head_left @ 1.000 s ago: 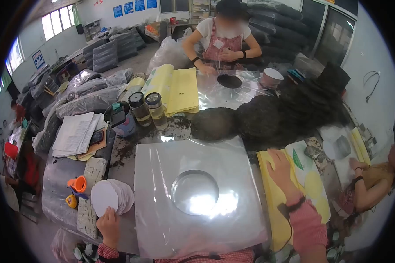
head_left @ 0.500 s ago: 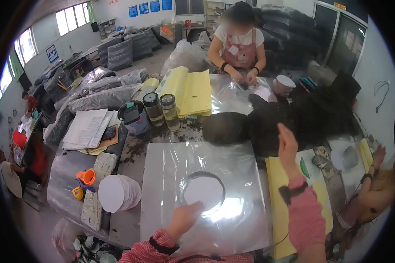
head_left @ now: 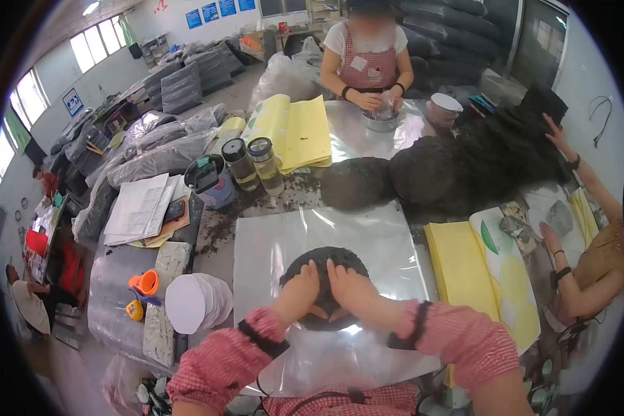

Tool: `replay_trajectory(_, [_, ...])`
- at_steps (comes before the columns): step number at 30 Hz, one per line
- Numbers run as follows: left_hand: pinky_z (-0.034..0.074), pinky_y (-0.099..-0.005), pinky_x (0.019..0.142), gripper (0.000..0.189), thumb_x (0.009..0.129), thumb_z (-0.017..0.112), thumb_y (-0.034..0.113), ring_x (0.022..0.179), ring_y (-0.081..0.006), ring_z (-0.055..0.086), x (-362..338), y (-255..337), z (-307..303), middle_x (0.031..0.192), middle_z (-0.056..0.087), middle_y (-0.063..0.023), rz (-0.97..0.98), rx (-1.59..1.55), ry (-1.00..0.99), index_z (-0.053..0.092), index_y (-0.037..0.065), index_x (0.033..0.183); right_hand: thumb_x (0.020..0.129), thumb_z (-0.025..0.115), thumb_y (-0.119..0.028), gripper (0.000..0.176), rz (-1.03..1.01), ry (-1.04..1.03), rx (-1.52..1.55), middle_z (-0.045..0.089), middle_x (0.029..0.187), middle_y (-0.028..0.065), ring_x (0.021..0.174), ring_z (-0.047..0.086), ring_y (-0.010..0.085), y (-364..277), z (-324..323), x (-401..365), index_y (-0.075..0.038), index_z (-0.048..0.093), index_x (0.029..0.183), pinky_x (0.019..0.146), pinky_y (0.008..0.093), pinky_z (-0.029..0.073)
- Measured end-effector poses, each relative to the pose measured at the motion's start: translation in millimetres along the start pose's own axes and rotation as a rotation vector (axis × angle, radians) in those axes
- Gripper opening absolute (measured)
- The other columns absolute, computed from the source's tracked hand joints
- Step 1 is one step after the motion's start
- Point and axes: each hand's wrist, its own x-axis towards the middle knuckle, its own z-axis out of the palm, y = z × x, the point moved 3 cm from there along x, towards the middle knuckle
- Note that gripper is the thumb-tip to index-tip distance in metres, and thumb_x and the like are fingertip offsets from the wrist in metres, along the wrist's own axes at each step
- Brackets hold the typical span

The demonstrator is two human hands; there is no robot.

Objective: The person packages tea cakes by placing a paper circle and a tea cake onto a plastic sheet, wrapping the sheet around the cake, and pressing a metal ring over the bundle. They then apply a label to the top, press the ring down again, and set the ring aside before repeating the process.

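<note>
A round black clump [head_left: 350, 259] of what looks like dried seaweed lies on a clear plastic sheet [head_left: 267, 239] in front of me. My left hand [head_left: 303, 290] presses on its left part, fingers bent down into it. Close beside it, my right hand [head_left: 350, 286] grips the right part, and both thumbs reach toward each other at the near side. The ring and white paper disc are hidden beneath the clump and my hands. A stack of white paper discs [head_left: 195, 304] lies left of the sheet.
More black clumps [head_left: 357, 184] are heaped behind the sheet. Yellow packaging sheets [head_left: 457, 270] lie at right, two lidded bottles [head_left: 265, 166] and a bucket [head_left: 215, 184] at back left. A co-worker [head_left: 367, 62] works opposite; another person [head_left: 596, 256] reaches in from the right.
My right hand has come down from the raised position at right. The black clump now covers the ring and paper disc, and both hands are on it. The right-hand co-worker reaches toward the heap.
</note>
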Motion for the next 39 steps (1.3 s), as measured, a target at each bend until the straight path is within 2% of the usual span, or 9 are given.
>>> replay_trajectory(2, [0.059,-0.0359,0.074,0.127,0.050,0.096,0.033,0.093,-0.0323,0.069,12,-3,26,0.111,0.056,-0.0257,0.014,0.175,-0.162,0.028,-0.026,0.139,0.078,0.079,-0.023,0.090,0.233,-0.061,-0.126,0.054,0.124,0.0262,0.100,0.064,0.0391,26,56,23,0.017,0.031,0.144,0.082,0.0421,0.058])
replay_trajectory(10, [0.061,-0.0419,0.074,0.065,0.082,0.069,0.006,0.092,-0.0349,0.070,22,-30,72,0.116,0.058,-0.0228,0.007,0.122,-0.029,0.041,-0.018,0.136,0.097,0.051,-0.016,0.049,0.398,-0.003,0.057,0.063,0.110,0.0313,0.088,0.070,0.0446,41,86,37,0.008,0.038,0.137,0.076,0.0488,0.059])
replay_trajectory(12, [0.058,-0.0374,0.086,0.118,0.049,0.094,0.033,0.100,-0.0407,0.067,25,-41,78,0.124,0.053,-0.0325,0.058,0.105,-0.091,0.036,-0.022,0.136,0.098,0.048,-0.017,0.043,0.378,-0.023,0.038,0.064,0.107,0.0307,0.087,0.070,0.0438,45,90,37,0.007,0.042,0.132,0.074,0.0488,0.058])
replay_trajectory(17, [0.054,-0.0460,0.091,0.062,0.083,0.073,0.018,0.110,-0.0378,0.063,-14,-25,41,0.116,0.058,-0.0240,0.120,-0.127,0.041,0.049,-0.011,0.132,0.084,0.069,-0.018,0.032,0.045,0.018,-0.018,0.064,0.116,0.0201,0.106,0.063,0.0366,30,46,3,0.002,0.063,0.108,0.088,0.0415,0.055])
replay_trajectory(22, [0.055,-0.0426,0.086,0.037,0.090,0.069,0.014,0.102,-0.0353,0.065,-105,-108,17,0.119,0.063,-0.0215,-0.584,-0.021,0.633,0.059,-0.008,0.119,0.077,0.082,-0.020,0.057,0.477,0.818,-0.155,0.068,0.103,0.0186,0.094,0.066,0.0338,74,3,-121,0.003,0.060,0.124,0.087,0.0445,0.052])
replay_trajectory(25, [0.057,-0.0358,0.076,0.030,0.093,0.068,0.008,0.088,-0.0259,0.070,-110,-126,24,0.102,0.069,-0.0154,-0.655,-1.024,0.154,0.061,-0.008,0.117,0.083,0.078,-0.015,0.046,0.792,0.310,0.536,0.068,0.086,0.0135,0.070,0.067,0.0246,77,-7,-141,0.004,0.062,0.122,0.071,0.0373,0.055])
replay_trajectory(31, [0.058,-0.0306,0.078,0.020,0.094,0.067,0.004,0.090,-0.0202,0.071,-139,-121,-4,0.097,0.070,-0.0086,-0.491,-1.258,0.514,0.065,-0.006,0.111,0.089,0.072,-0.010,0.039,0.592,1.004,1.127,0.069,0.081,0.0071,0.073,0.067,0.0136,127,-30,-154,0.001,0.063,0.125,0.072,0.0268,0.055])
replay_trajectory(34, [0.052,-0.0439,0.098,0.060,0.076,0.084,0.026,0.114,-0.0375,0.065,-129,-85,20,0.123,0.066,-0.0210,0.066,-0.115,0.330,0.061,-0.005,0.121,0.088,0.073,-0.014,0.052,0.564,0.802,-0.481,0.072,0.084,0.0104,0.081,0.070,0.0163,116,39,-156,0.000,0.057,0.135,0.081,0.0299,0.055])
replay_trajectory(39, [0.033,-0.0533,0.115,0.105,0.064,0.090,0.050,0.137,-0.0398,0.046,-76,-21,34,0.147,0.049,-0.0233,0.306,-0.196,0.422,0.042,0.002,0.143,0.085,0.074,-0.003,0.056,0.563,0.622,0.521,0.072,0.082,0.0092,0.082,0.070,0.0156,41,-36,-150,0.000,0.054,0.137,0.082,0.0291,0.054])
